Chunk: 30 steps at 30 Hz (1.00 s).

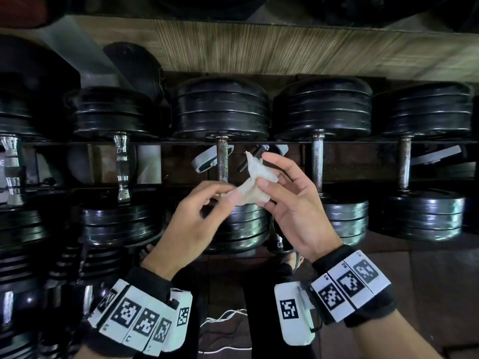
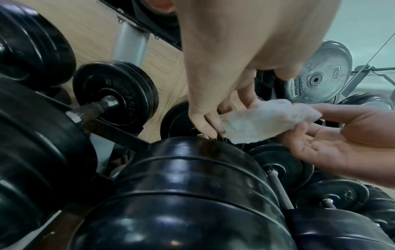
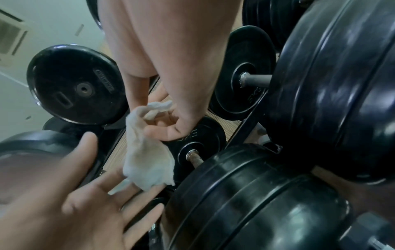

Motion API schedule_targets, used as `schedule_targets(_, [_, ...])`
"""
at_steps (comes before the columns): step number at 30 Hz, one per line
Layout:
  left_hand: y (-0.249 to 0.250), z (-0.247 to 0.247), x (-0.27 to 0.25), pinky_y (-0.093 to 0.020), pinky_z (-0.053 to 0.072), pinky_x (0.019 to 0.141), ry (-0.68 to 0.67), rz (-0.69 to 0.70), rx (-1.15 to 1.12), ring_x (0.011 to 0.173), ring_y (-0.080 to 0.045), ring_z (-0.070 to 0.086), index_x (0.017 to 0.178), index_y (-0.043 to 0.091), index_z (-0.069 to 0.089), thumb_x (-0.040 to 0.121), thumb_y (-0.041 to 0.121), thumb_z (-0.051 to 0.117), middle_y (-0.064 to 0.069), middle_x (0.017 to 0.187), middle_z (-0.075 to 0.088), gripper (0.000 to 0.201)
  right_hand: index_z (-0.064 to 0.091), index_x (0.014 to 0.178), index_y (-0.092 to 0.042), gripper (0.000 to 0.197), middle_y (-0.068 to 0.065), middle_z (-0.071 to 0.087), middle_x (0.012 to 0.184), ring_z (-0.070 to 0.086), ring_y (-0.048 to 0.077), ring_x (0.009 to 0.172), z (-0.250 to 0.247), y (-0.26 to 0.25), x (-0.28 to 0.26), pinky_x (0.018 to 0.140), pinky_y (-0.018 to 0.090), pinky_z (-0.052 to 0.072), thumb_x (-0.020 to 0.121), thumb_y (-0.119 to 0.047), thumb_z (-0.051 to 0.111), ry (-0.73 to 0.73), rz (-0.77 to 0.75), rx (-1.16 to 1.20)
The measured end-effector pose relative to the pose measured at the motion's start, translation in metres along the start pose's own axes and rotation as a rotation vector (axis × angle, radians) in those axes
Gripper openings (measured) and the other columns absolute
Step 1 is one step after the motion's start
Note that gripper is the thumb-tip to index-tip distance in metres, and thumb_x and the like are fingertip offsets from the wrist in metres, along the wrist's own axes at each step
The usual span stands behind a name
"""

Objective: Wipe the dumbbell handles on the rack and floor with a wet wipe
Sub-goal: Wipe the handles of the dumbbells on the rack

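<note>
A crumpled white wipe is held in the air between both hands, just in front of the rack; its lower end is pinched by the fingertips of the left hand, and its upper part is gripped between thumb and fingers of the right hand, whose palm is turned up. Directly behind the wipe a dull, speckled handle is seen, its near plates partly covered by the two hands; no handle is touched by the wipe. To the right two more dumbbells are laid on the rack, with grey handles and; to the left a chrome, contoured handle is seen, and another chrome one at the frame edge. Black plates are stacked at the far ends, under a wood-grain panel; a grey clip-like part is visible beneath the rack bars. Lower left, further dumbbells are stacked; a white cable is lying on the dark floor; marker bands are worn on both wrists.
</note>
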<state>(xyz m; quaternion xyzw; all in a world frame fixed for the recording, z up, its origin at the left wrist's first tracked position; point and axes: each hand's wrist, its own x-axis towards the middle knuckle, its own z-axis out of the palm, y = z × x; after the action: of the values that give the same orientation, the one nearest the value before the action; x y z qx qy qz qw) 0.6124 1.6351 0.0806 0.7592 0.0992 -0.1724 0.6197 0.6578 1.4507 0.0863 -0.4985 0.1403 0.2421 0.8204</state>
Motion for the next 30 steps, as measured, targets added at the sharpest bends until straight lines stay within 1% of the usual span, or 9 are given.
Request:
schedule_targets(4, [0.004,-0.001,-0.001,-0.020,0.048,0.069,-0.041,-0.039,-0.088,0.076,-0.009,0.064,0.099,0.022,0.072,0.092,0.037,0.069,-0.003,0.085,0.070,0.016,0.060,0.130,-0.014,0.049,0.013,0.066,0.110,0.065,0.023,0.103,-0.002,-0.004,0.000,0.092,0.034,0.055,0.083,-0.003,0.065,0.008,0.013,0.082])
schedule_targets(6, [0.008,-0.003,-0.002,-0.019,0.047,0.064,-0.086,-0.043,-0.141,0.066,-0.011,0.064,0.097,0.015,0.071,0.094,0.028,0.064,-0.006,0.079,0.070,0.015,0.060,0.130,-0.014,0.047,0.011,0.068,0.105,0.066,0.021,0.103,-0.004,-0.006,0.000,0.093,0.033,0.056,0.084,-0.002,0.064,0.030,-0.009,0.107])
schedule_targets(9, [0.011,-0.006,0.000,-0.015,0.045,0.070,-0.173,-0.050,-0.091,0.074,-0.008,0.064,0.087,0.023,0.070,0.094,0.034,0.063,0.001,0.079,0.068,0.015,0.058,0.131,-0.013,0.045,0.006,0.064,0.091,0.066,0.018,0.096,-0.006,-0.006,0.002,0.088,0.032,0.057,0.089,0.003,0.058,0.089,-0.033,0.138])
schedule_targets(12, [0.012,-0.004,0.005,-0.014,0.045,0.083,-0.191,-0.058,-0.074,0.094,-0.005,0.066,0.083,0.029,0.072,0.091,0.047,0.065,0.009,0.095,0.070,0.021,0.058,0.132,-0.014,0.043,0.006,0.062,0.093,0.064,0.020,0.095,-0.004,-0.005,0.003,0.083,0.034,0.055,0.094,0.004,0.052,0.085,-0.001,0.098])
schedule_targets(14, [0.014,-0.002,0.010,-0.013,0.045,0.079,-0.143,-0.044,-0.070,0.087,-0.003,0.065,0.083,0.026,0.072,0.091,0.050,0.065,0.009,0.091,0.069,0.025,0.059,0.131,-0.015,0.040,0.008,0.062,0.094,0.063,0.023,0.097,0.001,-0.005,0.002,0.083,0.037,0.054,0.093,-0.001,0.055,0.065,0.025,0.066])
schedule_targets(19, [0.014,0.003,0.016,-0.045,0.053,0.089,-0.098,-0.053,-0.062,0.094,-0.017,0.070,0.110,0.028,0.069,0.095,0.034,0.065,0.002,0.098,0.076,0.016,0.055,0.136,-0.011,0.048,0.027,0.063,0.114,0.068,0.026,0.099,0.007,0.000,0.008,0.084,0.033,0.059,0.089,-0.008,0.065,0.123,0.094,0.082])
schedule_targets(22, [0.012,0.005,0.015,-0.038,0.053,0.078,-0.051,-0.082,-0.087,0.083,-0.016,0.072,0.106,0.025,0.070,0.094,0.025,0.066,0.000,0.090,0.077,0.012,0.054,0.135,-0.009,0.046,0.030,0.069,0.113,0.069,0.027,0.096,0.005,0.000,0.012,0.082,0.031,0.060,0.091,-0.003,0.066,0.132,0.176,0.020])
schedule_targets(26, [0.011,0.004,0.013,-0.020,0.042,0.050,-0.020,-0.167,-0.112,0.052,-0.008,0.059,0.099,0.020,0.069,0.095,0.026,0.065,-0.008,0.071,0.073,0.009,0.058,0.130,-0.014,0.045,0.008,0.073,0.085,0.071,0.023,0.088,0.005,-0.004,0.017,0.077,0.033,0.060,0.090,0.004,0.067,0.138,0.103,-0.144])
schedule_targets(30, [0.016,0.005,0.013,-0.015,0.037,0.047,-0.033,-0.195,-0.134,0.047,-0.005,0.050,0.095,0.013,0.068,0.095,0.029,0.064,0.002,0.064,0.069,0.017,0.060,0.128,-0.015,0.045,0.005,0.070,0.081,0.072,0.022,0.091,0.008,-0.003,0.021,0.086,0.036,0.055,0.089,0.007,0.066,0.208,0.017,-0.181])
